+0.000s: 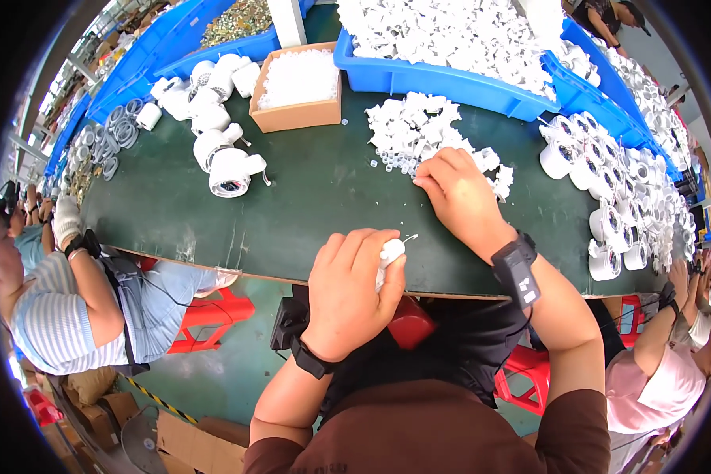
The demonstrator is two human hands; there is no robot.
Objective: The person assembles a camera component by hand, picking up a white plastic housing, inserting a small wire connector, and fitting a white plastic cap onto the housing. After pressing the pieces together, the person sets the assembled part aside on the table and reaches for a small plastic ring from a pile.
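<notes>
While the left hand is holding a small white part in a closed grip over the bench, the right hand is hovering by clear pieces, almost closed, any hold unclear. Heaped white brackets are lying between it and a blue bin

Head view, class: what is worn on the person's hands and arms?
The left hand and right hand are ungloved, with a black strap at the left wrist and a blocky black device, marked whitish, at the right. The sleeves are short and brown.
</notes>
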